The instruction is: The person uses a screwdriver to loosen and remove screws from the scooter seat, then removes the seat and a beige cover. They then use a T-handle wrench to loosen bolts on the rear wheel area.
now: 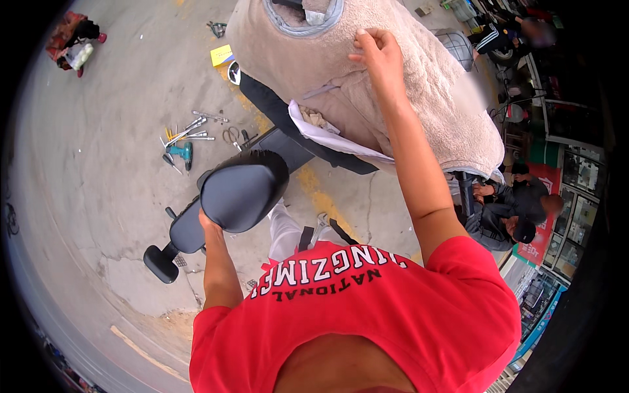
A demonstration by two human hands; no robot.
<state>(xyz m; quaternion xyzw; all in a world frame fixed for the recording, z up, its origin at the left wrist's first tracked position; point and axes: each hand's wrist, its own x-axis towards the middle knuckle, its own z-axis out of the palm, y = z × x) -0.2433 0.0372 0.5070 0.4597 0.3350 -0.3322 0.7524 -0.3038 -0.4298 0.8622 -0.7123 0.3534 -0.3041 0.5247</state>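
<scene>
Clock positions run from the middle of the head view. We have the rounded, smooth black saddle (246,193) at 9 o'clock, over the long flat black seat (189,230), with the small black padded rest (159,264) beyond at 8. Our left hand (209,227) is near 9, touching the saddle's lower-left edge; most fingers hidden underneath, so we can't tell whether they grip or just press.

Our right hand (382,56) is at 1 o'clock, over the beige fleece cover (426,98) with grey-blue trim. Fingers loosely curled, gap between the tips, nothing visible in it; we can't tell whether it touches the fleece. An oval opening in the cover is just left of it, near 12.

On the grey pavement at 10, we see silver metal wrenches (193,135) beside the teal-and-black cordless drill (183,154). Yellow-and-blue box (221,56) at 11. Dark-clothed people (514,209) at 3.
</scene>
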